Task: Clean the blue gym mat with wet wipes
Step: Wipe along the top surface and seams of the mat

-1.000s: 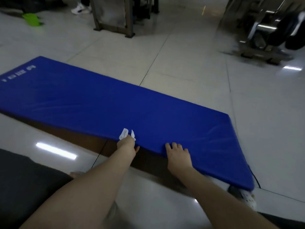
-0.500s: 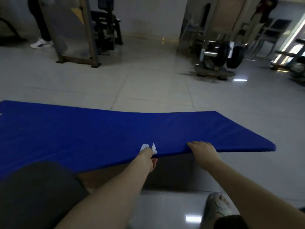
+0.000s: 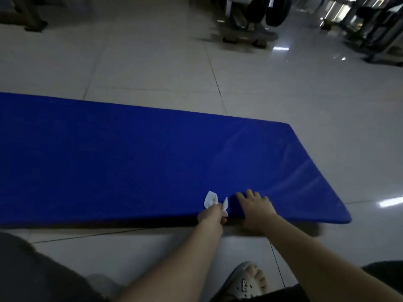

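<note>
A blue padded gym mat (image 3: 130, 160) lies across the middle of the frame on a pale, glossy tiled floor (image 3: 152, 68). It runs off the left border and ends in a rounded corner at the right. Its far edge slants down from the left border towards the right. The near edge runs almost level across the lower middle, with a dark shadow band under it (it looks slightly raised off the tiles there).

The left hand (image 3: 210, 214) is at that near edge, fingers curled tight around a crumpled white wet wipe (image 3: 210, 199) whose ends stick up over the blue surface. Just beside it, the right hand (image 3: 256, 209) holds the same edge, its fingers laid over the top of the mat. The thumb is hidden beneath.

Bare tiles stretch beyond the far edge up to a metal weight rack with black plates (image 3: 250, 16) at the upper middle. More floor lies open past the mat's right end. Dark metal frames (image 3: 375, 33) crowd the upper right corner.

At the bottom, a grey perforated clog (image 3: 246, 284) rests on the tiles between the forearms. It carries a small mark, too blurred to read.
</note>
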A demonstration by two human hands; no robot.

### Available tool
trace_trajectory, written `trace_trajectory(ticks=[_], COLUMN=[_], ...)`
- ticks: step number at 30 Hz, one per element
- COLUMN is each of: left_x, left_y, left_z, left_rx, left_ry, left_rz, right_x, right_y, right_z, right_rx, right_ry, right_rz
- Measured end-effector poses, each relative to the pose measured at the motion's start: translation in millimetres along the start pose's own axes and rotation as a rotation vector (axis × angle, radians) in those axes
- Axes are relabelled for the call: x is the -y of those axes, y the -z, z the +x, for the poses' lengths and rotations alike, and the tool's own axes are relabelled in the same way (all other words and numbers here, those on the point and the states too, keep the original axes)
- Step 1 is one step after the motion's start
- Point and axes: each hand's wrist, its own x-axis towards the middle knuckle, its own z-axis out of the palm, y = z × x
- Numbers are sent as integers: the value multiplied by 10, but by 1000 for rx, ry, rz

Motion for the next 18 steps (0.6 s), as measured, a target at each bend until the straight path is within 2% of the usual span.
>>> trace_trajectory(ticks=[4, 7, 10, 13, 16, 18], left_x=[203, 446, 643, 842, 874, 792], left_y=[51, -62, -277, -399, -266, -113], left_z=[248, 324, 302, 337, 421, 466], left_rx=[-172, -38, 56, 156, 72, -52], left_ry=[27, 15, 64, 193, 133, -2], left_rz=[201, 115, 247, 386, 536, 650], right_x=[190, 35, -198, -412, -468, -305], right_y=[-414, -659, -812, -956, -980, -939], right_z=[197, 165, 77, 12, 24, 67], right_rx=[-74, -102, -75, 37, 244, 236], right_ry=[-26, -43, -133, -211, -208, -217], right_rz=[-16, -61, -51, 7, 222, 546])
